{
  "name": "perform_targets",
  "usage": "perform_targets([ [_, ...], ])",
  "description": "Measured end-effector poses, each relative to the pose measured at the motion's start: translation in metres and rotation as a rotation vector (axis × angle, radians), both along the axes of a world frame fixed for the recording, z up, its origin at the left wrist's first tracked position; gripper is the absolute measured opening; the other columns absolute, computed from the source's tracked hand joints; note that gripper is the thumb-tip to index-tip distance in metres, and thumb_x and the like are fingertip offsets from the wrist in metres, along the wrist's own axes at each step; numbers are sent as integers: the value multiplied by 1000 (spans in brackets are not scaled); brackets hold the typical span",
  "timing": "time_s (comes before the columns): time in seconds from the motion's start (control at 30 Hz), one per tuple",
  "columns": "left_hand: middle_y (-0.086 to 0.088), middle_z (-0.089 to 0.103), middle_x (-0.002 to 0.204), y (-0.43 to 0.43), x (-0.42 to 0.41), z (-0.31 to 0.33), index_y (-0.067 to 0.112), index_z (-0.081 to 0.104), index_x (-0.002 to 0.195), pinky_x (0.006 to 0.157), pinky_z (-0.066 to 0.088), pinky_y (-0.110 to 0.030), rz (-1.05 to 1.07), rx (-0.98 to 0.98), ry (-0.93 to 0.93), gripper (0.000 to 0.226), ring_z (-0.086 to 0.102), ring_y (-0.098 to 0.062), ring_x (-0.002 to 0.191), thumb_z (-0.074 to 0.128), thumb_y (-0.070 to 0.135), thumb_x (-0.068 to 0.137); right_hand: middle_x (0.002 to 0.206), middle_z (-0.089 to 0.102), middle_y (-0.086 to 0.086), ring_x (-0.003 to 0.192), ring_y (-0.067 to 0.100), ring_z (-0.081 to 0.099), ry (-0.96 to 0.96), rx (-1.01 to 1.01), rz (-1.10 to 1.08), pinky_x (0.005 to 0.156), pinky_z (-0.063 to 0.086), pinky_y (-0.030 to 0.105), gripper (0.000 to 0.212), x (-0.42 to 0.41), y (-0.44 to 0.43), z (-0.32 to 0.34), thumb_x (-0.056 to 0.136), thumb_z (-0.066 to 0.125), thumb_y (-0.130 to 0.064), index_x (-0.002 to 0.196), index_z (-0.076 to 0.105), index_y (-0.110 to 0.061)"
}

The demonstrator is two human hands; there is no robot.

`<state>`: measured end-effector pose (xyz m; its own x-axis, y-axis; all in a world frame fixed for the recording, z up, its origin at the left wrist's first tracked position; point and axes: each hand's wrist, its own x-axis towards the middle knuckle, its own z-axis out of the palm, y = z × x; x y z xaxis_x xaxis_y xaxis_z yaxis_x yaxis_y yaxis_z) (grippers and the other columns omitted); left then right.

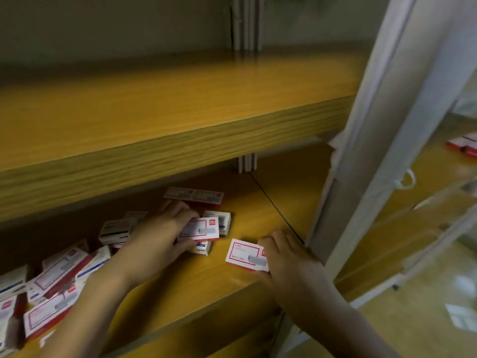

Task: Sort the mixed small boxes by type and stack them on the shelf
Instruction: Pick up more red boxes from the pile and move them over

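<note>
A red-bordered box (199, 229) is being grasped by the left hand (165, 228) on the lower shelf (180, 277), above a blue-marked box (202, 248). To its right, a second red-bordered box (244, 254) is being gripped at its edge by the right hand (289, 259). To its left, a mixed pile of boxes (51, 288) is lying.

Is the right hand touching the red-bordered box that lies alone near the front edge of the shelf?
Touching. In the head view, the right hand has its fingers over the right end of the red-bordered box, with no gap visible between them.
</note>
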<state>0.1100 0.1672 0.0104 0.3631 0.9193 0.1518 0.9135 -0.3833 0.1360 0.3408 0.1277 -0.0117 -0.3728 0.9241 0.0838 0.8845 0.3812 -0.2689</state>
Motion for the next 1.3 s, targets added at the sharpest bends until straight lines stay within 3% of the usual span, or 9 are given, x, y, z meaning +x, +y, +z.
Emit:
perform_targets([
  [0.13, -1, 55, 115, -25, 21, 15, 19, 56, 116, 77, 46, -33, -21, 95, 101, 45, 55, -22, 101, 71, 28, 75, 134, 35, -7, 125, 12, 34, 91, -10, 6, 92, 42, 22, 49, 20, -29, 9, 90, 44, -45, 132, 29, -26],
  [0.27, -5, 59, 109, -52, 56, 25, 15, 60, 113, 77, 48, -40, -45, 76, 143, 46, 57, -27, 97, 75, 24, 70, 135, 36, -9, 122, 8, 39, 79, -5, 0, 84, 41, 17, 51, 50, -56, 7, 89, 43, -49, 132, 27, -28],
  [0.33, -5, 61, 107, -66, 77, 28, 16, 61, 111, 73, 48, -38, -60, 85, 154, 47, 59, -27, 94, 77, 25, 68, 131, 39, -11, 115, 5, 42, 63, 19, -15, 73, 36, 11, 51, 74, -69, 4, 87, 44, -51, 131, 27, -30],
  [0.43, -1, 58, 111, -88, 120, 33, 20, 59, 113, 80, 46, -37, -69, 51, 132, 44, 56, -24, 101, 72, 31, 73, 119, 43, -14, 93, 1, 38, 39, 51, -60, 64, 27, 10, 45, 119, -88, 2, 84, 47, -55, 119, 27, -34],
  [0.53, 0, 60, 102, -109, 168, 34, 20, 61, 107, 73, 47, -37, -115, 53, 84, 44, 59, -23, 92, 78, 25, 67, 110, 44, -14, 86, 0, 32, 13, 77, -95, 66, 27, 14, 40, 170, -106, 3, 83, 51, -54, 111, 33, -33],
  [0.63, 0, 61, 101, -123, 219, 28, 18, 61, 106, 68, 46, -33, -164, 46, 74, 46, 59, -21, 89, 79, 24, 65, 112, 44, -13, 90, 1, 36, -8, 99, -141, 73, 32, 16, 38, 224, -125, 5, 84, 49, -51, 113, 36, -31],
  [0.83, 4, 52, 118, -120, 320, 15, 22, 52, 120, 80, 36, -22, -281, 68, -4, 47, 49, -13, 104, 67, 33, 77, 119, 40, -15, 100, 0, 36, -20, 122, -279, 84, 37, 20, 43, 328, -151, 21, 84, 45, -51, 123, 36, -33],
  [1.07, 8, 43, 126, -74, 418, 13, 27, 41, 128, 84, 27, -17, -374, 107, -39, 49, 38, -7, 110, 57, 40, 84, 127, 41, -11, 116, 6, 35, -93, 154, -373, 96, 36, 24, 55, 430, -126, 31, 82, 40, -55, 130, 36, -29],
  [1.3, 6, 44, 129, 6, 509, 8, 28, 41, 130, 93, 27, -23, -328, 162, -65, 51, 36, -11, 117, 56, 42, 84, 122, 46, -12, 112, 5, 39, -79, 174, -425, 90, 38, 21, 61, 524, -50, 28, 75, 31, -60, 127, 41, -30],
])
